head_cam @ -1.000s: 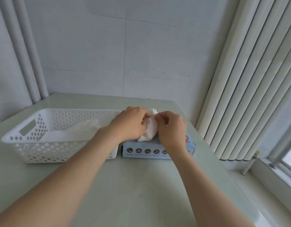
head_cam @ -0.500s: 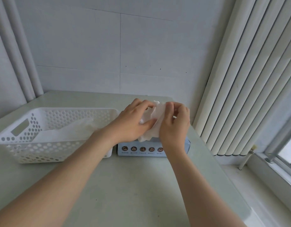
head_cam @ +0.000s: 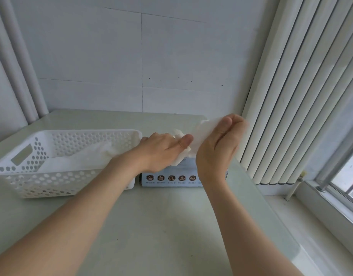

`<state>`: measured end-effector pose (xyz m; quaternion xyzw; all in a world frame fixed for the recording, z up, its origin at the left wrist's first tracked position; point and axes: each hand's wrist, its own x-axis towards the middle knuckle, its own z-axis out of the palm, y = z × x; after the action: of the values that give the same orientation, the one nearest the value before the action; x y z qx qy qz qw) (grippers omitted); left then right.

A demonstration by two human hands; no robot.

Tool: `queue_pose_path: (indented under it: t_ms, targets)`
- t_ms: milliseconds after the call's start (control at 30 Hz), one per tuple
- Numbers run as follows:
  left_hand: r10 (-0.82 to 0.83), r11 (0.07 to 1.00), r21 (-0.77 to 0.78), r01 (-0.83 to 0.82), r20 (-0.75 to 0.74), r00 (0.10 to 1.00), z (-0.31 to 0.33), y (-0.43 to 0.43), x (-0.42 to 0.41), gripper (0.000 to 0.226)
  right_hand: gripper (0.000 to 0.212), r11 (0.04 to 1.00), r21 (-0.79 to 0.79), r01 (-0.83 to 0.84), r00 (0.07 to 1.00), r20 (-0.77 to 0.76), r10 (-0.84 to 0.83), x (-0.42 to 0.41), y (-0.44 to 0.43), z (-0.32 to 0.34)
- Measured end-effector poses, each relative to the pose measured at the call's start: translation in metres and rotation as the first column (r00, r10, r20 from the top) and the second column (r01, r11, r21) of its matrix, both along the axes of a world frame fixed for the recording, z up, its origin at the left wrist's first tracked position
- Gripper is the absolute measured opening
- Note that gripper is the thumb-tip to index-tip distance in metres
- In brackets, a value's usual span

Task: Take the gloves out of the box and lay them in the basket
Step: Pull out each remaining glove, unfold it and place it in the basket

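Head view: the table (head_cam: 151, 226) spreads below both grips. The basket (head_cam: 52, 182) stands left of the left grip (head_cam: 163, 151), its near wall just beside the box (head_cam: 171, 178), which sits directly under the two grips. White gloves (head_cam: 78, 160) lie inside the basket, left of the left grip. Another glove (head_cam: 201, 134) stretches between the grips above the box. The left grip pinches its bunched lower part with thumb and fingers. The right grip (head_cam: 221, 144), higher and further right, pinches its thin upper edge. The glove's lowest end reaches the box top.
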<state>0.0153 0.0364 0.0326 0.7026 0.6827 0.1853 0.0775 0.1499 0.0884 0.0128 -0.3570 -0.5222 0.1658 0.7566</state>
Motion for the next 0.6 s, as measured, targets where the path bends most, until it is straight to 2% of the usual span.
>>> queue_pose_path:
  t_ms: [133,267,300,333,400,433,567,600]
  targets:
    - [-0.043,0.998,-0.042,0.042,-0.039,0.998,0.0,-0.001,-0.001,0.028,0.012,0.997,0.077,0.03,0.981,0.187,-0.044,-0.005,-0.006,-0.007]
    - [-0.064,0.998,-0.009,0.064,-0.029,0.998,0.004,-0.003,-0.005,0.009,0.01,0.994,0.096,-0.061,0.961,0.274,0.033,-0.005,-0.014,-0.009]
    - [-0.081,0.997,0.007,0.081,0.043,0.996,0.007,-0.006,-0.006,0.008,0.007,0.989,0.112,-0.094,0.954,0.294,0.057,-0.005,-0.014,-0.011]
    - [-0.084,0.996,0.01,0.084,0.159,0.984,0.011,-0.009,-0.008,0.018,0.006,0.984,0.134,-0.115,0.945,0.32,0.067,-0.005,-0.014,-0.012]
    - [-0.105,0.994,0.029,0.102,0.412,0.905,0.017,-0.012,-0.013,0.036,0.007,0.98,0.15,-0.132,0.924,0.377,0.067,-0.006,-0.013,-0.017]
    - [-0.131,0.991,0.063,0.115,0.496,0.858,0.018,-0.013,-0.017,0.037,0.006,0.981,0.137,-0.138,0.918,0.389,0.074,-0.008,-0.013,-0.018]
    - [-0.19,0.981,0.166,0.104,0.667,0.721,0.022,-0.014,-0.019,0.038,0.006,0.978,0.113,-0.175,0.918,0.377,0.121,-0.014,-0.017,-0.018]
    - [-0.199,0.978,0.182,0.098,0.69,0.696,0.021,-0.013,-0.019,0.032,0.009,0.977,0.105,-0.185,0.92,0.369,0.135,-0.015,-0.019,-0.018]
